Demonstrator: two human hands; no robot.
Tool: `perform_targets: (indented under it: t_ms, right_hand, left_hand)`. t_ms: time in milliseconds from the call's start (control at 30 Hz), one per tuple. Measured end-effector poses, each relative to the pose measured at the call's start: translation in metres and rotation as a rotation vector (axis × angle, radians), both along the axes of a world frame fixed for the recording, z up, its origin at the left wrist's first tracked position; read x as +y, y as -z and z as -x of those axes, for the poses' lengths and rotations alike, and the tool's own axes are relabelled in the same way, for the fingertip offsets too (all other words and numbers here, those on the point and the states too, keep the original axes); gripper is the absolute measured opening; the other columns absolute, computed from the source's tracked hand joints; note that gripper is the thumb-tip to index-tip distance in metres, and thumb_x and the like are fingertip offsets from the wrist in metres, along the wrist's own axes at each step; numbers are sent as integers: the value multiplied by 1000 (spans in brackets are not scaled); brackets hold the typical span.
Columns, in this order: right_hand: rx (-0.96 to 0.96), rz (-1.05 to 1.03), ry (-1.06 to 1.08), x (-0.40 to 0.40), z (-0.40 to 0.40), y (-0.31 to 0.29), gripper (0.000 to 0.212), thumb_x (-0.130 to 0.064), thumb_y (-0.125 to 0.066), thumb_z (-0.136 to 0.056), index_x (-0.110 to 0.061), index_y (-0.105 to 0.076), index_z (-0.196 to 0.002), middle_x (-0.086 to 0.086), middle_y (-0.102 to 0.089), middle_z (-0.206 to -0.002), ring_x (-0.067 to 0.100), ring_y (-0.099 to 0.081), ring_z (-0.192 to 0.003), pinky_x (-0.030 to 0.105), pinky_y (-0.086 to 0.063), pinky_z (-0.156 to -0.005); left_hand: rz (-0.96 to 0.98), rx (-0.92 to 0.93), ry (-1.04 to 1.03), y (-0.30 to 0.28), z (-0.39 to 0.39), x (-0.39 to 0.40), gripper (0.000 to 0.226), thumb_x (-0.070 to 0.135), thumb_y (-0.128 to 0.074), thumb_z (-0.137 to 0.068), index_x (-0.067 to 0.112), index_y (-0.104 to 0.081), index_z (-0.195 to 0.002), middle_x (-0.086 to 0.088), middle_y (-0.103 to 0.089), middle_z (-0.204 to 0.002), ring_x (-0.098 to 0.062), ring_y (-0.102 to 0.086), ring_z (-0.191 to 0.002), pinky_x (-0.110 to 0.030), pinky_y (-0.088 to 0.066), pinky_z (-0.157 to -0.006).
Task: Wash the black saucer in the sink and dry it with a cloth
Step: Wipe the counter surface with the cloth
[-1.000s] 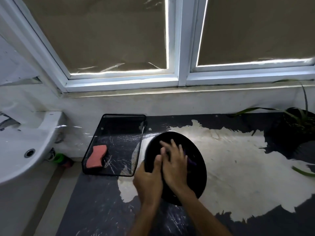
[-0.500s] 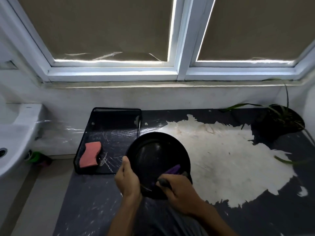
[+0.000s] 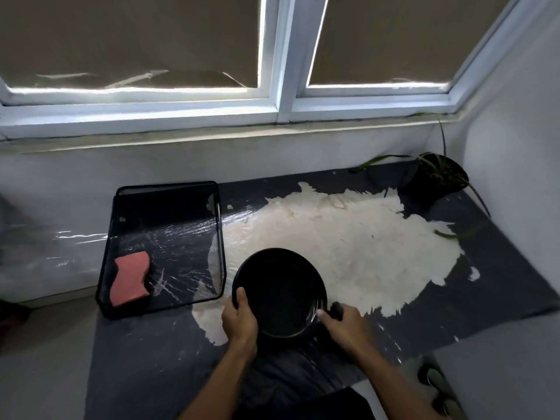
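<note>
The black saucer (image 3: 280, 292) is held face up just above the dark counter, near its front edge. My left hand (image 3: 239, 321) grips its left rim, thumb over the edge. My right hand (image 3: 345, 327) is at the saucer's right rim, thumb against the edge, fingers curled round a small dark bunched cloth (image 3: 337, 308). Most of the cloth is hidden in the hand. The sink is out of view.
A black mesh tray (image 3: 169, 186) sits left of the saucer with a pink sponge (image 3: 130, 277) in its near corner. A large white peeled patch (image 3: 363, 247) covers the counter's middle. A potted plant (image 3: 433, 183) stands at the back right corner by the wall.
My right hand has slid from the saucer's inside to its right rim, and the purple cloth no longer lies on the saucer's face. The view has swung right, so the sink has left the frame.
</note>
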State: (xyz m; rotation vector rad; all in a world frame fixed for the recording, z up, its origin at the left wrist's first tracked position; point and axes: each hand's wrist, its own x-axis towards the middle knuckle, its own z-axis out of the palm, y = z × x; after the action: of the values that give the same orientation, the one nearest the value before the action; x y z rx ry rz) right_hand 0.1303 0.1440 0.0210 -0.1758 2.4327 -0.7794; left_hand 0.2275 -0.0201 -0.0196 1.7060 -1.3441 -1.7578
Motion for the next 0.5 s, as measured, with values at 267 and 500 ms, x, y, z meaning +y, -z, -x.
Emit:
perform_targets:
  t_ms: [267,500]
  right_hand:
    - [-175,126,134,-4,-9,19,15,-30,-71,-84,-18,-66,-76,-3,-68,-75,14,-66,-73,27,-50,-63]
    - [-179,249,228,19,33,20,28,-21,-69,-88,3,-61,-77,12,-65,-68,21,-64,-63,33,-58,-60]
  left_hand:
    - [-71,-36,2,13,-9,0,44,37,-40,-102,7,-56,-131,-13,-61,-127,-32,-56,-117,-36,-46,-97]
    - [150,-468,35,23,-12,9,43,36,-47,-98,-1,-68,-107,-25,-67,-106,-44,-60,-101,-44,-46,-87]
